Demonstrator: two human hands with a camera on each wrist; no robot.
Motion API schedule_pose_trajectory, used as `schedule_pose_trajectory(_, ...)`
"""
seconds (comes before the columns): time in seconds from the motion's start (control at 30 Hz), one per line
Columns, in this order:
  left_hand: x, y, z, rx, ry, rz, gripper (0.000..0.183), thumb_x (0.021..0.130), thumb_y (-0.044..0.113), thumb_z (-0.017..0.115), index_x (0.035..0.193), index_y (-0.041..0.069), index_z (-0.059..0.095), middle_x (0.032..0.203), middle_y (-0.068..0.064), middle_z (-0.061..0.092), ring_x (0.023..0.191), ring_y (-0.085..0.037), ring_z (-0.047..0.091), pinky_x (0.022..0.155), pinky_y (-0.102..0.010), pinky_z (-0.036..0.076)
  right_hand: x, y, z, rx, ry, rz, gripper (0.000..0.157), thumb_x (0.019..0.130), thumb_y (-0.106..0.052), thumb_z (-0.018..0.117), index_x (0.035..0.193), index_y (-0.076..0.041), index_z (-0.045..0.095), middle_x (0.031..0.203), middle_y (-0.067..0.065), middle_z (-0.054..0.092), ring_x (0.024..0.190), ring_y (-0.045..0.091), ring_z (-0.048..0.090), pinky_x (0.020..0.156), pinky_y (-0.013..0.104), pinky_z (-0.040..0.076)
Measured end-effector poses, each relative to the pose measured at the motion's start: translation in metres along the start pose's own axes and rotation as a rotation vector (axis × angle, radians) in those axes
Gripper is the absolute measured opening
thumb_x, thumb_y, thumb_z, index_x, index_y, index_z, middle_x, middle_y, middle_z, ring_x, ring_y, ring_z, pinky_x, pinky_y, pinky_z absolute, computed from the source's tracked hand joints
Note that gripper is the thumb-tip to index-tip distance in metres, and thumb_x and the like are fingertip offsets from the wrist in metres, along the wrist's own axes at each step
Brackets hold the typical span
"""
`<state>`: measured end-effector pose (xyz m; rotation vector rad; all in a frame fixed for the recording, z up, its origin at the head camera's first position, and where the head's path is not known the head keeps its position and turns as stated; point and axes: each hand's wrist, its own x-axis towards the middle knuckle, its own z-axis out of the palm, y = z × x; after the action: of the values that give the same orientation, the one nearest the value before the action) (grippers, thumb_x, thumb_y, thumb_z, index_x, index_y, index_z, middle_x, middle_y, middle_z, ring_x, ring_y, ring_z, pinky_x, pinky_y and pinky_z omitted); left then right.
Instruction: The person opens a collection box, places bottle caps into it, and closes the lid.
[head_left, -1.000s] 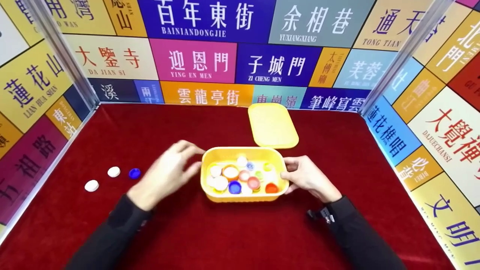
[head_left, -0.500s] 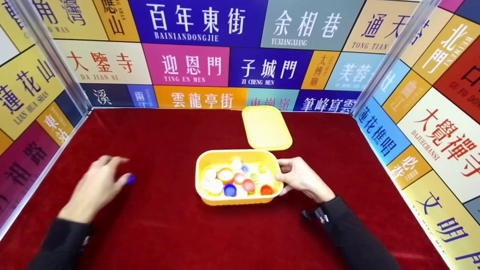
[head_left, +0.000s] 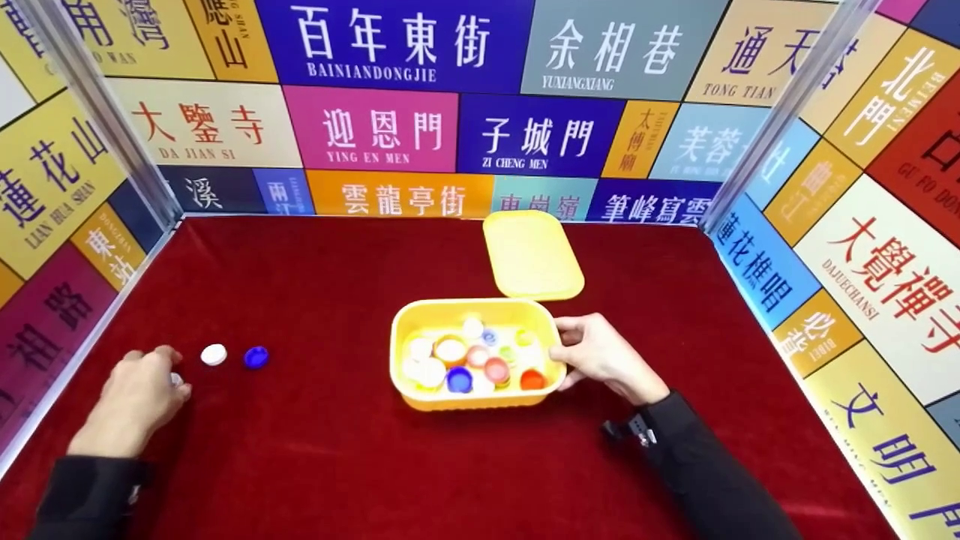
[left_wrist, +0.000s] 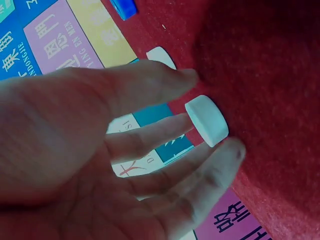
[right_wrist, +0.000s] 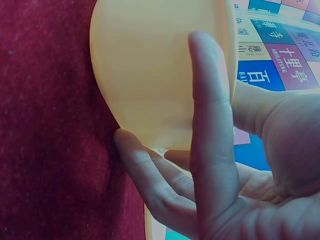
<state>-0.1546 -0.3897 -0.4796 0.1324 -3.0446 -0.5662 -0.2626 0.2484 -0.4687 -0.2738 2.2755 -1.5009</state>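
Note:
My left hand (head_left: 139, 394) is at the left of the table, its fingers around a white bottle cap (left_wrist: 207, 121). In the left wrist view a gap shows between the thumb and this cap, while the fingertips are close beside it. My right hand (head_left: 611, 356) holds the right end of a yellow plastic box (head_left: 472, 401), with fingers against its end wall. Inside the box lie several loose caps, among them a blue cap (head_left: 459, 379) and a red cap (head_left: 533, 380). Another white cap (head_left: 214, 355) and a blue cap (head_left: 256, 357) lie right of my left hand.
A yellow lid (head_left: 534, 255) lies flat behind the box. Dark red cloth (head_left: 337, 472) covers the table. Panels printed with large characters (head_left: 375, 127) stand along the back and both sides, with metal posts (head_left: 787, 112) at the corners.
My left hand has moved from beside the box's left end, leftward past the blue cap, to the farthest-left white cap. The right hand stays on the box. The view has shifted slightly.

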Motion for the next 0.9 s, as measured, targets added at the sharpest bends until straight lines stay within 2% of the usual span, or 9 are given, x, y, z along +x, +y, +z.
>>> schedule_pose_trajectory(0.1,0.000,-0.001,0.000,-0.013,-0.006,-0.008,0.039,0.094,-0.002,0.074,0.126,-0.022,0.065,0.116,-0.051,0.062,0.108,-0.072,0.064,0.092,-0.078,0.056,0.000,-0.001,0.000,-0.003,0.003,0.005,0.053,0.102,0.006,0.072,0.155,0.002,0.071,0.130,0.031,0.082,0.085,0.030,0.088,0.065,0.038,0.072)
schedule_pose_trajectory(0.37,0.000,0.003,0.000,-0.015,0.060,0.032,0.026,0.091,-0.007,0.073,0.112,-0.022,0.071,0.108,-0.046,0.070,0.107,-0.070,0.066,0.092,-0.079,0.057,0.000,-0.001,0.000,0.006,-0.001,0.004,0.053,0.104,0.005,0.073,0.157,0.002,0.069,0.132,0.032,0.081,0.087,0.031,0.088,0.065,0.039,0.072)
schedule_pose_trajectory(0.5,-0.001,0.011,0.000,-0.017,0.137,0.057,0.023,0.089,-0.009,0.073,0.109,-0.021,0.071,0.103,-0.046,0.068,0.100,-0.069,0.066,0.088,-0.079,0.058,-0.001,0.000,0.000,0.003,0.001,0.007,0.053,0.104,0.005,0.073,0.156,0.003,0.069,0.132,0.032,0.081,0.086,0.030,0.088,0.065,0.039,0.072)
schedule_pose_trajectory(0.6,0.001,0.022,0.003,-0.031,0.223,0.091,0.020,0.089,-0.009,0.074,0.106,-0.020,0.070,0.098,-0.044,0.066,0.094,-0.069,0.066,0.083,-0.080,0.057,-0.001,0.000,0.000,0.000,0.000,0.002,0.053,0.103,0.006,0.073,0.156,0.003,0.069,0.132,0.033,0.081,0.087,0.029,0.088,0.065,0.039,0.072)
schedule_pose_trajectory(0.7,0.005,0.036,0.007,-0.057,0.282,0.131,0.019,0.089,-0.009,0.077,0.106,-0.017,0.070,0.097,-0.043,0.065,0.090,-0.068,0.067,0.080,-0.081,0.057,-0.001,-0.001,0.000,-0.004,0.001,0.003,0.054,0.103,0.006,0.073,0.157,0.002,0.069,0.132,0.032,0.081,0.087,0.030,0.088,0.065,0.039,0.072)
schedule_pose_trajectory(0.9,0.017,0.077,0.013,-0.108,0.328,0.219,0.022,0.089,-0.007,0.078,0.110,-0.011,0.074,0.101,-0.037,0.067,0.086,-0.061,0.070,0.078,-0.078,0.059,-0.001,-0.002,0.000,-0.001,0.005,0.012,0.055,0.103,0.007,0.072,0.158,0.002,0.068,0.133,0.033,0.080,0.087,0.033,0.088,0.064,0.038,0.071)
